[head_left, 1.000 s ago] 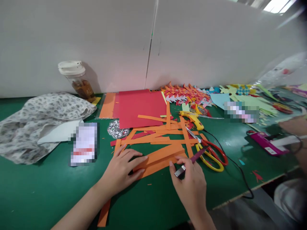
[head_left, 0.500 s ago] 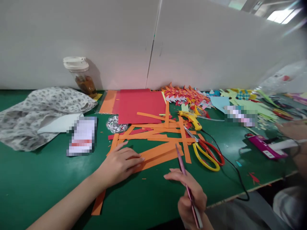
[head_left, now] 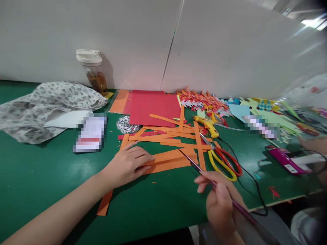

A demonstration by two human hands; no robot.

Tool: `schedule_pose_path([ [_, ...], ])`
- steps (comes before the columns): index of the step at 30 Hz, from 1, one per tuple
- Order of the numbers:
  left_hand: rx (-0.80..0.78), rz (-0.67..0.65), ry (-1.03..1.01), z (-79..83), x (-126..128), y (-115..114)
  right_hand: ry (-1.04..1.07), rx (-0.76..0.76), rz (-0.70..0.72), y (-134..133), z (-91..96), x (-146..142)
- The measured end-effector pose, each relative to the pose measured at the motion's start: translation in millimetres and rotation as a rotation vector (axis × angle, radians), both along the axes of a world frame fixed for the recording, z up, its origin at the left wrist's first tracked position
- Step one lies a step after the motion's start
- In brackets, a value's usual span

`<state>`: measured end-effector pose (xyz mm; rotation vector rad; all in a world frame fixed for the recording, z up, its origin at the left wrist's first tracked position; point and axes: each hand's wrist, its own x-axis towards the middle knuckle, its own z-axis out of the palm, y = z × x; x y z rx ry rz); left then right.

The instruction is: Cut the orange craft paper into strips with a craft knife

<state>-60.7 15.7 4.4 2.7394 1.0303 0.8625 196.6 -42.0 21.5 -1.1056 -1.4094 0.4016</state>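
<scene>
My left hand [head_left: 134, 165] lies fingers-down on a wide orange paper strip [head_left: 171, 160] with a lengthwise crease, pressing its left end to the table. Its fingers are stretched out. In my right hand [head_left: 222, 200] is a slim metallic purple pointed tool [head_left: 217, 185]; its exact kind is unclear. The tool's tip is over the strip near its upper edge; whether it touches cannot be told. Narrow orange paper strips [head_left: 200, 146] lie crisscrossed behind and beside the wide one. Scissors [head_left: 226, 163] with one yellow and one red handle lie to the right.
A red paper sheet [head_left: 154, 109], yellow glue gun [head_left: 208, 126] with black cord, lidded bottle [head_left: 94, 73], patterned cloth [head_left: 56, 102] and phone [head_left: 90, 134] surround the work. Woven paper pieces [head_left: 201, 98] line the wall. Another person's arm and a magenta device [head_left: 288, 161] are at right.
My right hand has moved right and tilted the tool so its tip points more leftward. The left hand stays on the strip. The whole view has shifted slightly.
</scene>
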Motion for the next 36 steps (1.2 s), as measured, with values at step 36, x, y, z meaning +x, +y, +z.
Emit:
schedule_pose_path([
  [36,-0.073,-0.013,0.011,0.5,0,1,-0.055,-0.607,0.456,62,9.2,-8],
])
